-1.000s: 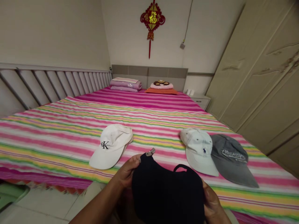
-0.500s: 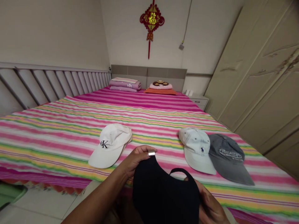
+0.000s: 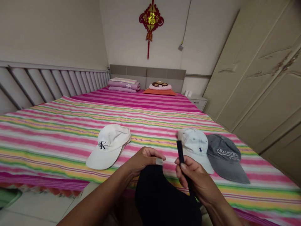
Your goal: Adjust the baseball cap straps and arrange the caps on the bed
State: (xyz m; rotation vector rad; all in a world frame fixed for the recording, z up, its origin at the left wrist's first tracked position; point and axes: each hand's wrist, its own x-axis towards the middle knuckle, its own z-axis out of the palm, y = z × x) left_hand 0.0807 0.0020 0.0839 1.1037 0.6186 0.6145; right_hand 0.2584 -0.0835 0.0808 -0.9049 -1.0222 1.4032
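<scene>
Held the dark cap [image 3: 166, 197] low and close to the body, hanging beneath the left hand [image 3: 144, 161] and reaching across under the right hand [image 3: 194, 175]. Had thumb and fingertips of the left pinched together on the metal clasp [image 3: 159, 162], at the cap's upper left corner. Had the right clamped, thumb against fingers, on the narrow strap [image 3: 180, 151], with the free end pointing up past the grip. Saw smooth, nearly black cloth cut in a deep curve between the two holds, a flat strap, and a shiny silver clasp. Beyond, on the striped cover [image 3: 70, 131] of pink, white, yellow and green, saw a white cap [image 3: 110, 146] with black letters to the left. To the right, found a pale cap [image 3: 195, 142] with a small dark emblem, partly hidden by the right hand, next to a grey cap [image 3: 224, 157] with raised-looking white lettering. Farther off, saw folded purple bedding [image 3: 123, 86] against a flat grey headboard [image 3: 164, 75]
</scene>
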